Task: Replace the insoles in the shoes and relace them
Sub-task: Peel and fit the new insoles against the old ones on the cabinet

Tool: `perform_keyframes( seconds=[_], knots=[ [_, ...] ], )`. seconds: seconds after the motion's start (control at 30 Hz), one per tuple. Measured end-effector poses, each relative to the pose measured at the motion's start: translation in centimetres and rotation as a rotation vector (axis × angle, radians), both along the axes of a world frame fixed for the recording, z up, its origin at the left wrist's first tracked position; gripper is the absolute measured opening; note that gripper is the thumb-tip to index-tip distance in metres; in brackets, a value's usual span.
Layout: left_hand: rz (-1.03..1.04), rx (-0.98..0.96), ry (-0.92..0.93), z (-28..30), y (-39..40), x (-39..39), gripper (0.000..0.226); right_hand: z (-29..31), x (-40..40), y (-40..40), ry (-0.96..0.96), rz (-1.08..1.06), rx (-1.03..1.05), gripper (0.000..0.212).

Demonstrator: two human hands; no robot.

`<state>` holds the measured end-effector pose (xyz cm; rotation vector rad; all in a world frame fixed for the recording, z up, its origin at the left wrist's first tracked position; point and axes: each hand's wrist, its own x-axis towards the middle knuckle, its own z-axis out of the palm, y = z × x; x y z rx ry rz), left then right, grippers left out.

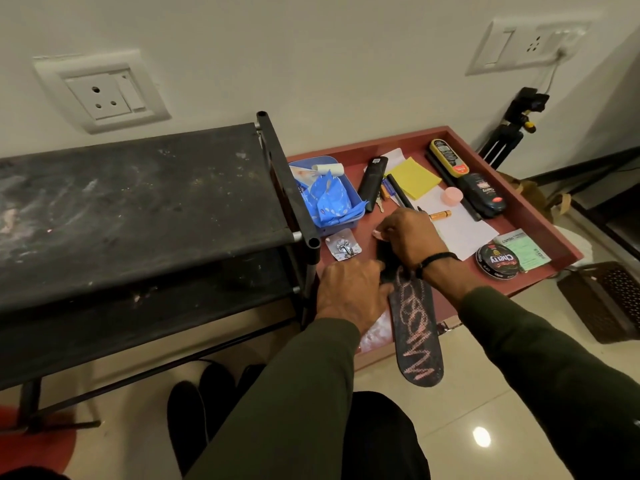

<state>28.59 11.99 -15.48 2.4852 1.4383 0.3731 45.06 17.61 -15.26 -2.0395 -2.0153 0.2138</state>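
From the head camera, your right hand (410,239) is down on the far end of a black insole (417,327), fingers curled over that end – gripping it, as far as the view shows. Your left hand (349,294) lies just beside the insole's left edge with fingers fairly straight, fingertips touching its side; it clasps nothing. The insole, with pink lettering on its face, lies on the red tray (540,216), its near end hanging out past the tray's front edge over the floor. Farther back on the tray sit a blue basket (332,199), a yellow notepad (414,176) and a polish tin (498,261). A black rack (138,202) stands on your left – dark shoes (207,403) sit on the floor below it.
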Motion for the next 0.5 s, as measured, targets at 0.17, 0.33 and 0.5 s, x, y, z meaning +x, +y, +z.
perform_keyframes(
  seconds=[0.17, 0.33, 0.5],
  knots=[
    [-0.002, 0.001, -0.007, 0.1, -0.1, 0.0, 0.037, -0.3, 0.8, -0.3, -0.022, -0.134, 0.007, 0.017],
    [-0.014, 0.003, -0.004, 0.0, 0.0, 0.0, 0.04, -0.5, 2.8, -3.8, -0.07, -0.199, 0.044, 0.015],
    [-0.021, 0.002, 0.011, -0.2, 0.0, 0.0, 0.045, -0.1, 3.2, -7.6, -0.061, -0.16, -0.005, 0.009]
  ],
)
